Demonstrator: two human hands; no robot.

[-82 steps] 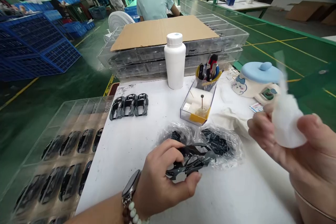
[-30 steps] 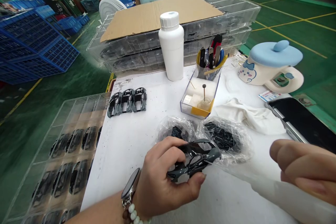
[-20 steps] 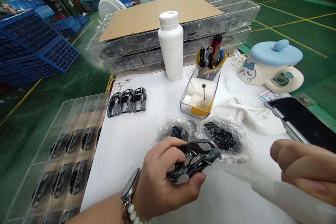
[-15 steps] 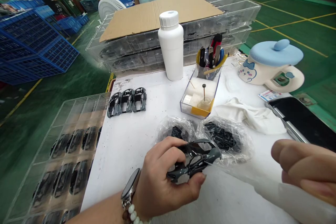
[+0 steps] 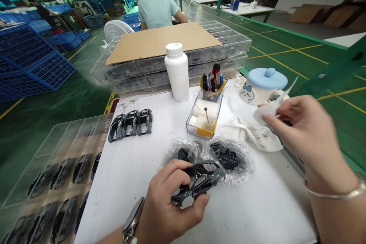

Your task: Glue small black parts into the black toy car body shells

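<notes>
A dark toy car shell [image 5: 197,183] is gripped in the left hand [image 5: 168,206], fingers curled round it, just above the near edge of the white tabletop [image 5: 137,167]. A watch [image 5: 132,219] is worn on that wrist. Just behind the shell, two clear plastic bags of small black parts [image 5: 223,158] lie side by side. The right hand [image 5: 305,133] is raised over the right edge, fingers pinched on a thin white wipe [image 5: 268,108]; blurred, so the grip is not clear in detail. A crumpled white cloth [image 5: 248,135] lies under it. Off the left edge, a clear compartment tray [image 5: 54,141] with dark car shells is seen. Three more shells [image 5: 130,124] are lined up near the left edge. Mid-table, a small clear box [image 5: 204,116] is set, a pen cup [image 5: 211,85] touching its far end. A white bottle [image 5: 177,72] stands toward the far edge, a blue-lidded mug [image 5: 264,85] at the right. Stacked clear trays [image 5: 225,51] topped with cardboard [image 5: 160,42] are at the far edge. Beyond, a seated person in a light shirt [image 5: 157,9].
</notes>
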